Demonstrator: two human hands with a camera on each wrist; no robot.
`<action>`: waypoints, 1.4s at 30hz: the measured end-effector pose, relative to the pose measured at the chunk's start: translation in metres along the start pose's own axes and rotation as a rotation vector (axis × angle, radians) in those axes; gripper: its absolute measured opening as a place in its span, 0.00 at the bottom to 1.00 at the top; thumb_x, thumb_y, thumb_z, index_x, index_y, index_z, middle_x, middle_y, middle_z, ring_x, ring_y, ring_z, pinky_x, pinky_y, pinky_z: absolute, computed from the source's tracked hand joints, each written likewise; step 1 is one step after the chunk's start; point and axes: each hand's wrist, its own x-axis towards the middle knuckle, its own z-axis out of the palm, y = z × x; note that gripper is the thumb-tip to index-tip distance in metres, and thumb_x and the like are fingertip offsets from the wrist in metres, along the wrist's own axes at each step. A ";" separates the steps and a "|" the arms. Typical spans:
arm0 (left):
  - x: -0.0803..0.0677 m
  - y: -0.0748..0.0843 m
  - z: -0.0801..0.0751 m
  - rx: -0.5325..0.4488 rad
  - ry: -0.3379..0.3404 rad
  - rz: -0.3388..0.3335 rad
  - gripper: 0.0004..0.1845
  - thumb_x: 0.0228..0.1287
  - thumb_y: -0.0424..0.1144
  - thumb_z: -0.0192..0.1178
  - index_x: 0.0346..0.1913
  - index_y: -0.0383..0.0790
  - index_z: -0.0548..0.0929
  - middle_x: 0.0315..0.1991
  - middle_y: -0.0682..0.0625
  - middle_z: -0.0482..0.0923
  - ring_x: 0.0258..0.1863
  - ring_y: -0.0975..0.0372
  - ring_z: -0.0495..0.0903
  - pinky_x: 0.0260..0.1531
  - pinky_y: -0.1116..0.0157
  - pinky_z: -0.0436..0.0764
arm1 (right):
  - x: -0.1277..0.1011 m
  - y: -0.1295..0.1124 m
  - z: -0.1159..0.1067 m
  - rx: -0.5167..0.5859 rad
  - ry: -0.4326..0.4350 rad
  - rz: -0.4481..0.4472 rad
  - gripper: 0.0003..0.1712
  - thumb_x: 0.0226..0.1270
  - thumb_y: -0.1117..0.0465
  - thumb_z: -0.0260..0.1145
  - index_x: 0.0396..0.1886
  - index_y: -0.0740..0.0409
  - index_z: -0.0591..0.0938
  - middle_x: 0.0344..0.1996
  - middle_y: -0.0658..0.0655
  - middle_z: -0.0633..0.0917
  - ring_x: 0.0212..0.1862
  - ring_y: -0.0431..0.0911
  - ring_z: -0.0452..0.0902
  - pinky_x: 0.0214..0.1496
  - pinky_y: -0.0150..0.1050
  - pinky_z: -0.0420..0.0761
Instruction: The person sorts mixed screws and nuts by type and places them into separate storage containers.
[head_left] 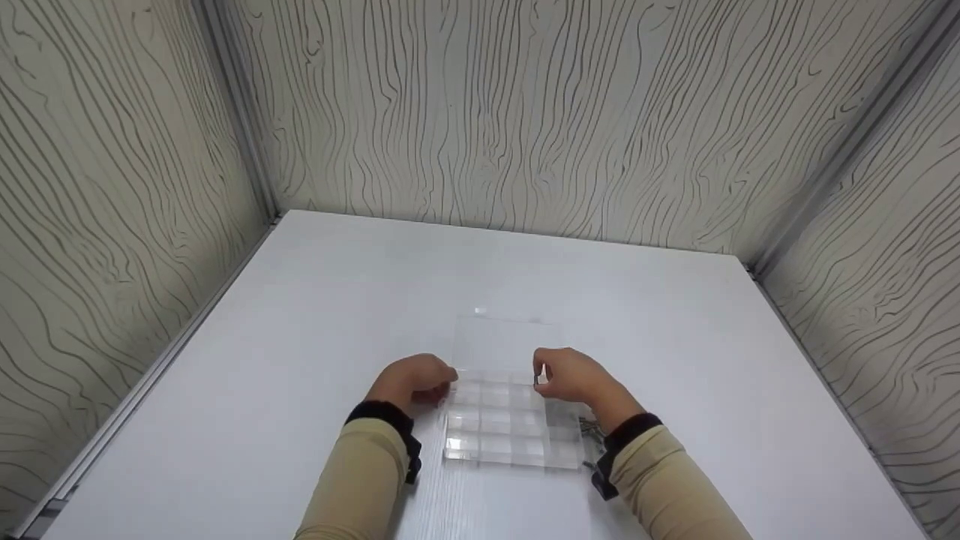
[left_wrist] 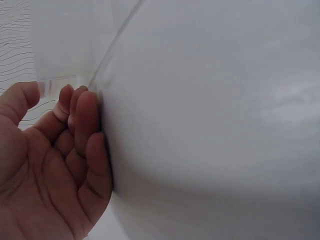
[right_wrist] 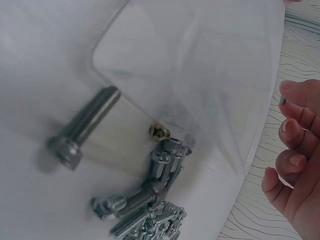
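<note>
A clear plastic compartment box [head_left: 496, 429] lies on the white table [head_left: 300, 337], its lid [head_left: 499, 341] folded back flat behind it. My left hand [head_left: 414, 379] holds the box's left edge, fingers [left_wrist: 82, 120] curled against its clear wall [left_wrist: 50, 87]. My right hand [head_left: 571, 376] hovers over the box's far right corner and pinches a small metal part [right_wrist: 282, 100] at its fingertips. A pile of screws [right_wrist: 150, 212] lies on the table beside the box's right side, by my right wrist. With it are a large bolt [right_wrist: 82, 130] and a brass nut [right_wrist: 158, 131].
Patterned walls [head_left: 525, 120] close in the table at the back and on both sides. Bare white tabletop stretches to the left, right and behind the box.
</note>
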 end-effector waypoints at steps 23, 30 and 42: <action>0.000 0.000 0.001 -0.042 0.009 -0.017 0.16 0.58 0.43 0.47 0.18 0.38 0.73 0.17 0.48 0.74 0.16 0.60 0.71 0.20 0.66 0.71 | -0.008 0.018 -0.002 0.008 0.018 0.015 0.08 0.52 0.57 0.65 0.31 0.50 0.75 0.19 0.47 0.70 0.23 0.42 0.65 0.25 0.37 0.66; -0.001 0.000 0.002 -0.007 0.031 -0.034 0.17 0.58 0.44 0.46 0.22 0.36 0.78 0.17 0.49 0.74 0.16 0.61 0.69 0.22 0.65 0.70 | -0.021 0.035 -0.011 0.010 0.054 0.069 0.07 0.53 0.61 0.63 0.22 0.47 0.73 0.18 0.46 0.71 0.22 0.41 0.65 0.24 0.37 0.67; -0.006 0.004 0.004 0.023 0.062 -0.076 0.17 0.58 0.45 0.46 0.16 0.41 0.72 0.15 0.50 0.69 0.16 0.60 0.66 0.22 0.64 0.68 | -0.033 0.050 0.001 0.007 -0.135 0.181 0.08 0.45 0.66 0.64 0.15 0.52 0.74 0.16 0.48 0.73 0.22 0.43 0.67 0.23 0.36 0.68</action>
